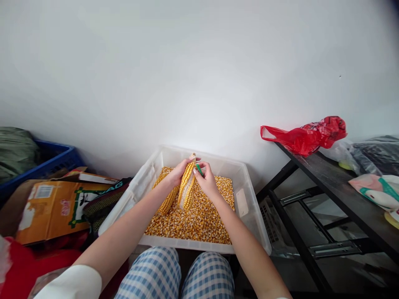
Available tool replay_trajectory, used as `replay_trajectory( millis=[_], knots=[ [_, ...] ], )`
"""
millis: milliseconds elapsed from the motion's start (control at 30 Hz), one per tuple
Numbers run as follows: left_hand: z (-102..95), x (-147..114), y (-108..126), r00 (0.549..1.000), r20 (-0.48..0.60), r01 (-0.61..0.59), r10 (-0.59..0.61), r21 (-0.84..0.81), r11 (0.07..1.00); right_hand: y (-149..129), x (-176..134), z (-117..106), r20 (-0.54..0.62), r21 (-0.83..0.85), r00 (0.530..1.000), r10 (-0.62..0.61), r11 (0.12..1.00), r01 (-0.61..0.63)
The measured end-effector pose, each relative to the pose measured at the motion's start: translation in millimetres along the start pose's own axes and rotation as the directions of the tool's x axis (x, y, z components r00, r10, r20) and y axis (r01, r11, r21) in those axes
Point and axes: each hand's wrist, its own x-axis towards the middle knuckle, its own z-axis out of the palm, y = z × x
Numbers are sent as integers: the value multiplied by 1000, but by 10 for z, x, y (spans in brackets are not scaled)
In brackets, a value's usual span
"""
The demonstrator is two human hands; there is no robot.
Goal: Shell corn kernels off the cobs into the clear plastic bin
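Observation:
My left hand is closed around the upper end of an ear of corn, which tilts over a plastic tub. Part of this ear has a pale strip where kernels are gone. Against its upper side, my right hand pinches a small green tool; most of the tool is hidden by my fingers. Other ears of corn lie to the left, partly behind my left forearm. Loose corn kernels cover the bottom of the translucent tub.
On the right is a black-framed table with a red plastic bag at its corner. To the left are an orange cardboard box, a dark mesh bag and a blue crate. A white wall rises behind the tub.

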Motion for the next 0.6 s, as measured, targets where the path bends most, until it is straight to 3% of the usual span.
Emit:
replay_trajectory(
  millis=[267, 433, 600],
  knots=[
    [37, -9, -66, 999, 21, 42, -42, 10, 999, 37, 62, -91, 109, 67, 994, -13, 998, 6],
    [-14, 23, -113, 997, 9, 72, -72, 20, 997, 113, 73, -105, 131, -19, 991, 20, 1000, -17],
    [23, 0, -50, 1000, -1, -7, 7, -25, 1000, 62, 78, -71, 96, 86, 983, 155, 983, -163]
  ],
)
